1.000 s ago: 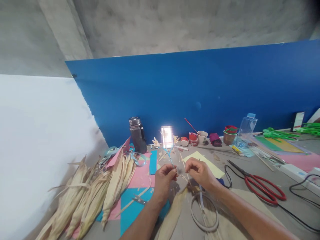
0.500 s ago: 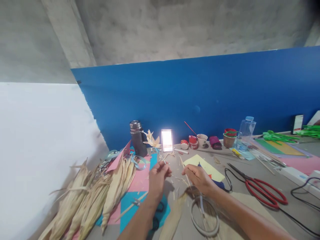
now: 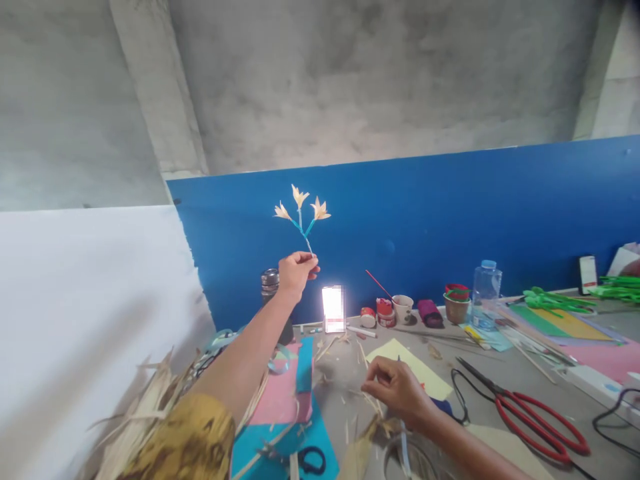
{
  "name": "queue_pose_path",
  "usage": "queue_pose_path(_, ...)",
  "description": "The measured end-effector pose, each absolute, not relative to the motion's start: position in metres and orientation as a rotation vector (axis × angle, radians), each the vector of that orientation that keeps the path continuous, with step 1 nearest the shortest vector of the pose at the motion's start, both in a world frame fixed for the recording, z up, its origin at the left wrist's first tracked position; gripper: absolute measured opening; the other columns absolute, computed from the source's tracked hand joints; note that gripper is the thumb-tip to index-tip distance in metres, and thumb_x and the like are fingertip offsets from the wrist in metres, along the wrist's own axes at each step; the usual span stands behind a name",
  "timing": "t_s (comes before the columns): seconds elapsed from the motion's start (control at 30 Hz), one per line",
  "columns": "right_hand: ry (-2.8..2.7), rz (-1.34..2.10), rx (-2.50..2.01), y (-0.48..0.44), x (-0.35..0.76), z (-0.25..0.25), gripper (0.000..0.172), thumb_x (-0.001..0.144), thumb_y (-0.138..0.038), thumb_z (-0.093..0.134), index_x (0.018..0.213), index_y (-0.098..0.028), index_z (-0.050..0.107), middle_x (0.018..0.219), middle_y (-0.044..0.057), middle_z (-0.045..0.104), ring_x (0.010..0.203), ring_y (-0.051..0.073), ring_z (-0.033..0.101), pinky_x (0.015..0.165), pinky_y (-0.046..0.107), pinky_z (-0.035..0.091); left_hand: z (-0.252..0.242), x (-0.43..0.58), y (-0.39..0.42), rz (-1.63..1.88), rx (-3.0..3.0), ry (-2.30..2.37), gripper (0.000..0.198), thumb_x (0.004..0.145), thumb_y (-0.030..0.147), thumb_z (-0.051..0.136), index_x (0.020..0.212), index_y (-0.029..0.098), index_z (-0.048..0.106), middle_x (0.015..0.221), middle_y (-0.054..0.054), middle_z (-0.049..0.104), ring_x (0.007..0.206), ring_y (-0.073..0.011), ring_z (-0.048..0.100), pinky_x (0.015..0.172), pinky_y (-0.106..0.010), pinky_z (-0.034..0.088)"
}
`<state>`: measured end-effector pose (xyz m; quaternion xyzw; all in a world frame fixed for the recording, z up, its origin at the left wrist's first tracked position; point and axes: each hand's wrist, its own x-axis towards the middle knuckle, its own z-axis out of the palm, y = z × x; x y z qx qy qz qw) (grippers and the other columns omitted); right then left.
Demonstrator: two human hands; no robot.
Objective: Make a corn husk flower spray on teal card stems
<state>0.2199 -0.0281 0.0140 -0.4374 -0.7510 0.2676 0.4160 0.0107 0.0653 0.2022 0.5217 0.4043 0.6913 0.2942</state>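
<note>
My left hand [image 3: 296,273] is raised in front of the blue panel, thumb and fingers pinched on the lower stem of a husk-flower sprig [image 3: 305,233]. Three pale, pointed blossoms top the sprig, and its branches are wrapped in blue. Low over the table, my right hand [image 3: 397,387] has its fingers curled with the tips together; whether anything is between them is hidden. Under and near it lie thin straw-coloured strips [image 3: 373,403], a piece of dry husk [image 3: 363,450] and a grey ring [image 3: 410,460]. A yellow sheet [image 3: 413,367] is just behind this hand.
Dried corn husks [image 3: 143,417] are heaped at left. Dark-handled scissors [image 3: 313,460] rest on blue paper [image 3: 320,427]; large red-handled scissors [image 3: 543,423] lie at right. Along the panel stand a flask [image 3: 270,279], a lit screen [image 3: 333,310], a paper cup [image 3: 403,310] and a clear bottle [image 3: 486,293].
My left hand has risen from the table, lifting the flower sprig up against the blue panel. My right hand stays low, but the thin strip seen at its fingers is no longer visible there. The view tilted up.
</note>
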Motion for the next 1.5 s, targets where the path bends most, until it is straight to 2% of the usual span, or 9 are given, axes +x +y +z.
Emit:
queue_pose_path(0.1, -1.891, 0.658, -1.071, -0.026, 0.220, 0.012, 0.011, 0.075, -0.023, 0.065, 0.067, -0.016, 0.061, 0.058, -0.004, 0.050, 0.057, 0.011, 0.044, 0.056, 0.023, 0.030, 0.215, 0.017, 0.076, 1.876, 1.344, 1.062, 0.030, 0.050, 0.025, 0.083, 0.071, 0.014, 0.066, 0.061, -0.001, 0.064, 0.051, -0.0118, 0.060, 0.048, -0.022, 0.045)
queue_pose_path(0.23, -1.886, 0.667, -1.050, -0.023, 0.222, 0.011, 0.012, 0.079, -0.025, 0.061, 0.070, -0.017, 0.061, 0.063, -0.001, 0.059, 0.061, 0.013, 0.053, 0.060, 0.023, 0.036, 0.181, 0.034, 0.052, 1.817, 1.233, 1.011, 0.032, 0.052, 0.030, 0.082, 0.075, 0.015, 0.065, 0.064, -0.001, 0.065, 0.057, -0.0135, 0.064, 0.057, -0.027, 0.051)
queue_pose_path(0.4, -1.779, 0.764, -1.011, -0.022, 0.228, 0.017, 0.023, 0.091, -0.033, 0.045, 0.082, -0.019, 0.060, 0.061, -0.003, 0.056, 0.053, 0.011, 0.051, 0.058, 0.023, 0.039, 0.102, 0.051, -0.014, 1.520, 1.108, 0.901, 0.030, 0.054, 0.026, 0.084, 0.073, 0.014, 0.065, 0.063, 0.000, 0.064, 0.056, -0.0122, 0.062, 0.054, -0.023, 0.047)
queue_pose_path(0.6, -1.689, 0.796, -1.051, -0.024, 0.232, 0.026, 0.030, 0.090, -0.040, 0.048, 0.079, -0.017, 0.065, 0.050, -0.005, 0.043, 0.048, 0.010, 0.040, 0.051, 0.022, 0.033, 0.041, 0.052, -0.050, 1.393, 1.080, 0.920, 0.023, 0.060, 0.025, 0.081, 0.071, 0.014, 0.064, 0.060, 0.002, 0.059, 0.054, -0.0112, 0.060, 0.053, -0.023, 0.046)
queue_pose_path(0.73, -1.713, 0.793, -1.029, -0.029, 0.229, 0.025, 0.027, 0.084, -0.040, 0.055, 0.076, -0.017, 0.064, 0.055, -0.004, 0.048, 0.050, 0.010, 0.040, 0.049, 0.022, 0.033, 0.016, 0.057, -0.051, 1.394, 1.097, 0.956, 0.020, 0.061, 0.024, 0.079, 0.071, 0.014, 0.065, 0.058, 0.003, 0.060, 0.052, -0.0116, 0.060, 0.053, -0.024, 0.047)
queue_pose_path(0.93, -1.760, 0.799, -1.024, -0.032, 0.226, 0.023, 0.026, 0.079, -0.040, 0.062, 0.068, -0.016, 0.063, 0.061, -0.001, 0.054, 0.056, 0.010, 0.042, 0.052, 0.022, 0.034, 0.007, 0.061, -0.058, 1.367, 1.086, 0.938, 0.017, 0.061, 0.022, 0.077, 0.068, 0.014, 0.063, 0.054, 0.002, 0.061, 0.048, -0.0118, 0.058, 0.052, -0.024, 0.048)
queue_pose_path(1.13, -1.790, 0.834, -1.068, -0.031, 0.225, 0.019, 0.027, 0.074, -0.041, 0.069, 0.067, -0.015, 0.065, 0.049, -0.007, 0.035, 0.049, 0.008, 0.029, 0.047, 0.021, 0.027, 0.008, 0.057, -0.057, 1.367, 1.069, 0.924, 0.018, 0.062, 0.024, 0.077, 0.068, 0.015, 0.063, 0.051, 0.002, 0.060, 0.047, -0.0112, 0.057, 0.051, -0.023, 0.047)
queue_pose_path(1.3, -1.775, 0.846, -1.027, -0.033, 0.222, 0.018, 0.027, 0.083, -0.039, 0.057, 0.076, -0.015, 0.067, 0.061, -0.001, 0.054, 0.054, 0.010, 0.042, 0.051, 0.022, 0.034, 0.008, 0.059, -0.060, 1.341, 1.074, 0.901, 0.018, 0.063, 0.026, 0.077, 0.068, 0.015, 0.063, 0.053, 0.001, 0.062, 0.048, -0.0112, 0.057, 0.052, -0.024, 0.048)
queue_pose_path(1.5, -1.730, 0.858, -1.001, -0.035, 0.223, 0.019, 0.023, 0.079, -0.037, 0.062, 0.084, -0.016, 0.070, 0.074, 0.003, 0.065, 0.062, 0.013, 0.052, 0.059, 0.025, 0.042, 0.005, 0.063, -0.065, 1.291, 1.070, 0.883, 0.020, 0.063, 0.028, 0.078, 0.068, 0.014, 0.064, 0.053, -0.002, 0.064, 0.049, -0.0126, 0.058, 0.054, -0.025, 0.049)
